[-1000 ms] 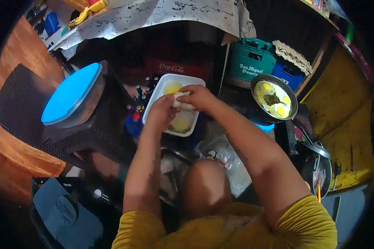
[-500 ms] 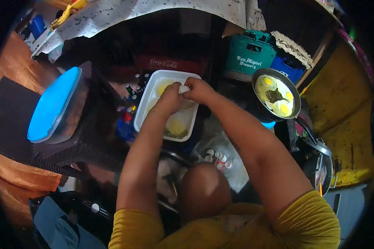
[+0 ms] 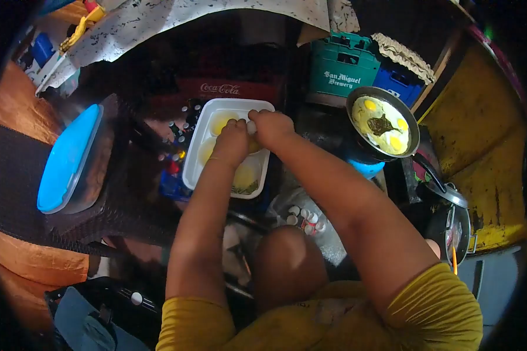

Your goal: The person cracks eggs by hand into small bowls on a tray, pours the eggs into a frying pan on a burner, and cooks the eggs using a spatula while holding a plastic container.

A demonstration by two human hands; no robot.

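My left hand [image 3: 232,141] is closed over the white tray [image 3: 194,146], its fingertips on an eggshell [image 3: 251,127]. My right hand [image 3: 273,128] pinches the same shell from the other side. Below the hands, the tray holds several round portions of raw egg [image 3: 245,174], yellow and pale, with small green bits near its front end. Part of the tray's contents is hidden by my hands. To the right, a black frying pan [image 3: 414,138] holds eggs with yellow yolks and a dark piece in the middle.
A tub with a blue lid [image 3: 70,158] stands at left on a dark woven surface. Bottles [image 3: 178,133] stand beside the tray. Behind are a red crate [image 3: 216,88] and a green crate [image 3: 342,71]. White caps [image 3: 303,217] lie on plastic near my knee; another pan [image 3: 462,234] is at right.
Both hands have moved apart slightly, and the shell between them appears smaller and lower toward the tray. The whole view has shifted, with the tray now a little further left.
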